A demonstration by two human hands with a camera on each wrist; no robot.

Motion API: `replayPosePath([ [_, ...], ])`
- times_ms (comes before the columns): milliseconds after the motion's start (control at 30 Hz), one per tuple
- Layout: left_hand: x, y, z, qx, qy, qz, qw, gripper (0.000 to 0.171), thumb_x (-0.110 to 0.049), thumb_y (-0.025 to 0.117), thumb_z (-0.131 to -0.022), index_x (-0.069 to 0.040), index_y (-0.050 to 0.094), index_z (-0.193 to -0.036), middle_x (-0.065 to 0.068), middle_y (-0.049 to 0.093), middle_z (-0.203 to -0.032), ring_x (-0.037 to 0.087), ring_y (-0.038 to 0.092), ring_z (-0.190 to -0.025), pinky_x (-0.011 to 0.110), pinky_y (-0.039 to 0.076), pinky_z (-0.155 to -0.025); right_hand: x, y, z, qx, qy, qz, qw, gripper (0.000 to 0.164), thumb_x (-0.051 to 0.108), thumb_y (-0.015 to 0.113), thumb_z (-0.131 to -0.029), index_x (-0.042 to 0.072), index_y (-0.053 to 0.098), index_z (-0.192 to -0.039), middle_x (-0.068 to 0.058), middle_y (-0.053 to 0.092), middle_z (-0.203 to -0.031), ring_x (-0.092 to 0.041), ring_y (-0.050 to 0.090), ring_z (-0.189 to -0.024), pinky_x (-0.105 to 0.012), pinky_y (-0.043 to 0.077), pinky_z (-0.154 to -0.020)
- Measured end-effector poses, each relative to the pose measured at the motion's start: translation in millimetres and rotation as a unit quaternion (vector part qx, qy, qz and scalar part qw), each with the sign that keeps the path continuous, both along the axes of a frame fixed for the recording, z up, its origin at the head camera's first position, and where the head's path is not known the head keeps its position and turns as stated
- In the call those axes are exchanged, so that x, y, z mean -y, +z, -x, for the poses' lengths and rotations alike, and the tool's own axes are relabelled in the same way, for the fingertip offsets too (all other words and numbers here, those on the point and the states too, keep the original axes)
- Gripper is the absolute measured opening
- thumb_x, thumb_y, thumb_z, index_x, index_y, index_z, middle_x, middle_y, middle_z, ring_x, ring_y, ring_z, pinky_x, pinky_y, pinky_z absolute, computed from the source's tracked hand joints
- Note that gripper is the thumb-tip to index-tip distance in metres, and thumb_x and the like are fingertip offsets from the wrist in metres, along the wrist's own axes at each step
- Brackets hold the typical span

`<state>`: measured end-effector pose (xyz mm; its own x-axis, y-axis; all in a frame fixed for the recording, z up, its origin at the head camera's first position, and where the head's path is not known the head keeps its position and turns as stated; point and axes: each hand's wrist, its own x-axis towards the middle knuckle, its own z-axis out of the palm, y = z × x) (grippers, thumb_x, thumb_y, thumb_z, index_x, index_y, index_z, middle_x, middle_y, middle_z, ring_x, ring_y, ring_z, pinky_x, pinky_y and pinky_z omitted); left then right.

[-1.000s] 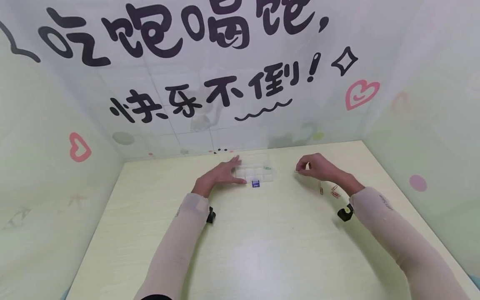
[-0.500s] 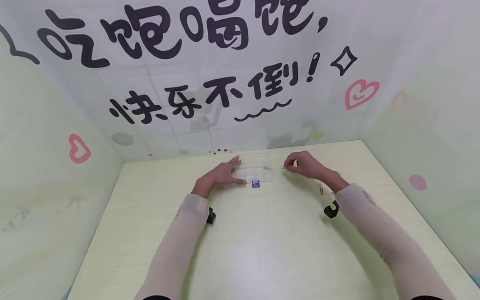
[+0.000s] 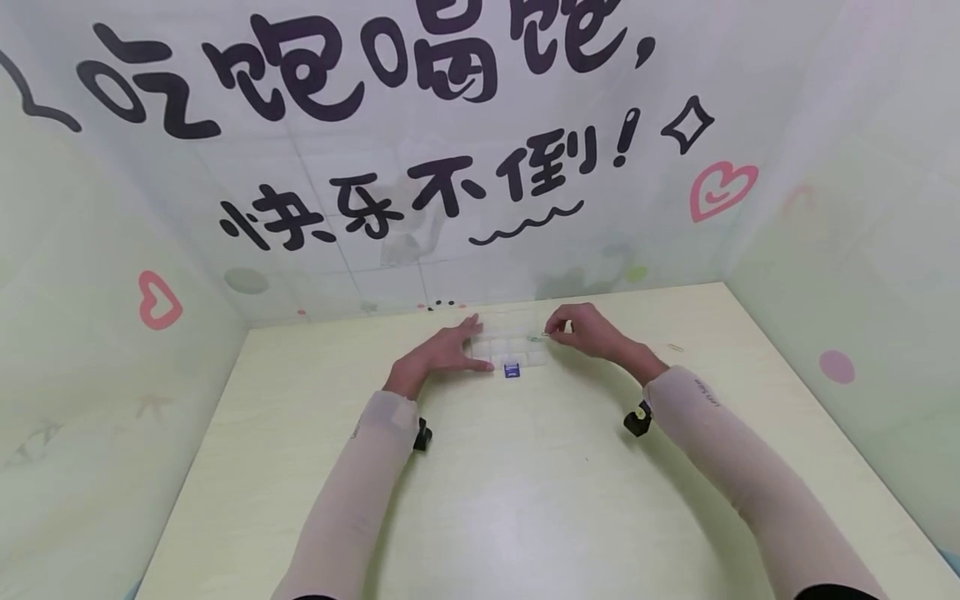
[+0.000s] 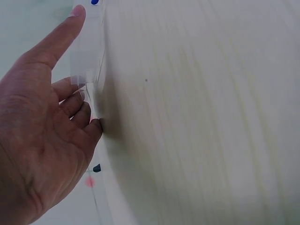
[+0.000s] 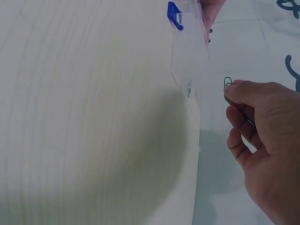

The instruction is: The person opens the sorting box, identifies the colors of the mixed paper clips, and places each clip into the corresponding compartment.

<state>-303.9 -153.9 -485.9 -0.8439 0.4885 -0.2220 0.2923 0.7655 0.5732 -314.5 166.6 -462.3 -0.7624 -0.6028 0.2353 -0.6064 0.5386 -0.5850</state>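
Observation:
A clear plastic compartment box (image 3: 536,359) stands at the back of the table, its transparent lid (image 3: 510,320) raised toward the wall and a blue latch (image 3: 512,370) at its front. My left hand (image 3: 446,348) rests against the box's left end, thumb stretched along the front and the other fingers spread toward the lid. Between thumb and forefinger, my right hand (image 3: 588,330) pinches a green paper clip (image 5: 228,81) close by the box's right end. Another green clip (image 5: 189,92) shows through the box wall in the right wrist view.
A single pale paper clip (image 3: 676,347) lies on the table (image 3: 495,483) right of my right hand. Behind the box rises a white wall (image 3: 360,283) with printed black lettering. Pale side walls flank the table.
My right hand has moved left with the paper clip, up to the box's right end. Its forearm now covers the red clips seen on the table earlier. My left hand has stayed put.

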Motion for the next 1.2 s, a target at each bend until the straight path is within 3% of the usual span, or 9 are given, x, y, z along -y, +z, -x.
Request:
replayPosePath([
  [167, 0.0, 0.0, -0.5, -0.003, -0.001, -0.001, 1.0, 0.105, -0.052, 0.08, -0.092, -0.007, 0.024, -0.169, 0.009, 0.008, -0.178, 0.031, 0.01, -0.164, 0.047, 0.014, -0.133, 9.9, -2.5, 1.3, -0.006, 0.003, 0.01, 1.0, 0.008, -0.004, 0.076, -0.092, 0.0, 0.078, -0.099, -0.009, 0.076, -0.093, -0.021, 0.067, -0.086, -0.03, 0.051, -0.071],
  [400, -0.3, 1.2, -0.9, 0.001, 0.002, 0.005, 1.0, 0.104, -0.052, 0.079, -0.092, -0.008, 0.024, -0.169, 0.008, 0.008, -0.178, 0.031, 0.01, -0.164, 0.047, 0.015, -0.133, 19.6, -7.8, 5.0, -0.005, 0.003, 0.014, 1.0, 0.008, -0.006, 0.075, -0.092, -0.002, 0.077, -0.099, -0.012, 0.077, -0.094, -0.026, 0.068, -0.088, -0.051, 0.059, -0.083],
  [767, -0.7, 1.5, -0.8, -0.007, 0.001, 0.001, 1.0, 0.103, -0.052, 0.079, -0.092, -0.008, 0.025, -0.168, 0.009, 0.01, -0.178, 0.031, 0.012, -0.164, 0.047, 0.015, -0.133, 22.6, -9.5, 8.3, -0.01, -0.007, -0.01, 1.0, 0.01, -0.004, 0.076, -0.091, -0.001, 0.077, -0.101, -0.013, 0.077, -0.097, -0.029, 0.07, -0.091, -0.051, 0.06, -0.087],
  [1200, 0.0, 2.8, -1.5, -0.007, -0.006, 0.004, 0.9999, 0.103, -0.05, 0.078, -0.093, -0.006, 0.023, -0.168, 0.011, 0.008, -0.178, 0.032, 0.011, -0.164, 0.046, 0.014, -0.133, -5.2, -1.2, 0.1, -0.001, -0.004, -0.023, 1.0, 0.014, -0.003, 0.077, -0.091, -0.003, 0.076, -0.105, -0.016, 0.077, -0.101, -0.033, 0.07, -0.096, -0.055, 0.059, -0.091],
])
